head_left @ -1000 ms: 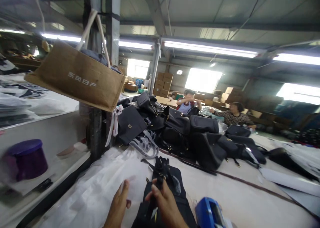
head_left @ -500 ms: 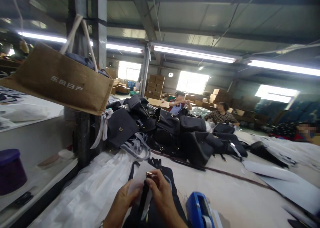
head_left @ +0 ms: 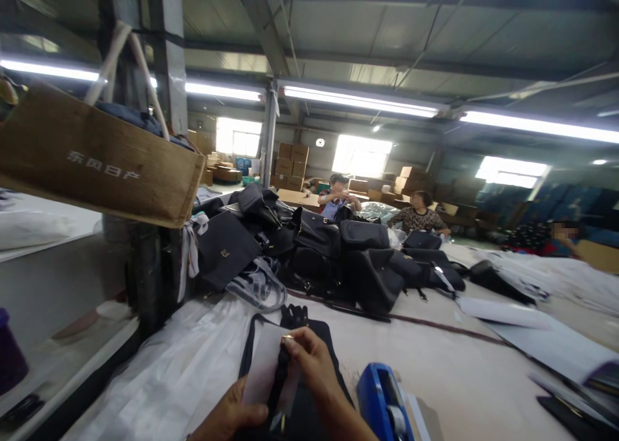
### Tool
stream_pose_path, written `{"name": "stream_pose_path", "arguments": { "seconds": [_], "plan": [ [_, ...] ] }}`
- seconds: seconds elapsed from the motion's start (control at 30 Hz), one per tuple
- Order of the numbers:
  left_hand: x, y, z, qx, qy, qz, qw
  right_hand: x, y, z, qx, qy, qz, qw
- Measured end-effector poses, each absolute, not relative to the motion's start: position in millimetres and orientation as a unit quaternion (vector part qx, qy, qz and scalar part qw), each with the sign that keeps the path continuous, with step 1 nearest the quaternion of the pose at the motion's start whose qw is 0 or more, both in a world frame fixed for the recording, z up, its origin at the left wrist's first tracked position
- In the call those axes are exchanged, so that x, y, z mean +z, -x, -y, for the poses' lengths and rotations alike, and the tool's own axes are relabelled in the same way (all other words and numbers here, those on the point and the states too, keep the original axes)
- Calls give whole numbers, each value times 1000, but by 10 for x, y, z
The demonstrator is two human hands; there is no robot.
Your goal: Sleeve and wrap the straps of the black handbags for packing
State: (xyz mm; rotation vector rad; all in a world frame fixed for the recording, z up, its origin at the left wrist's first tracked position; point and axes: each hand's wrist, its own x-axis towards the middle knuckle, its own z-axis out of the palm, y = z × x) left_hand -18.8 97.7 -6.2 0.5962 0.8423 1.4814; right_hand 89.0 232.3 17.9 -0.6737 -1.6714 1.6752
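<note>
Head view. My right hand pinches a gold buckle at the far end of a black strap. My left hand grips a thin white sheet behind the strap, thumb tip at the strap's near part. Both hands above a black bag lying on the near worktop. Blue tape dispenser just right; white wrapping heaped left; piled black bags on the far side.
</note>
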Motion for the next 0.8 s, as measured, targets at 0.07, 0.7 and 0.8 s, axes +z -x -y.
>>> {"name": "stream_pose_path", "arguments": {
  "seconds": [0.07,0.7,0.8],
  "plan": [
    [37,234,-949,631,-277,-375,621,204,-886,-2292,639,257,642,337],
    [24,373,-1104,540,-435,-534,484,97,-880,-2307,612,279,642,368],
    [47,367,-1128,544,-420,-512,515,100,-875,-2309,608,282,640,376]
  ]
}}
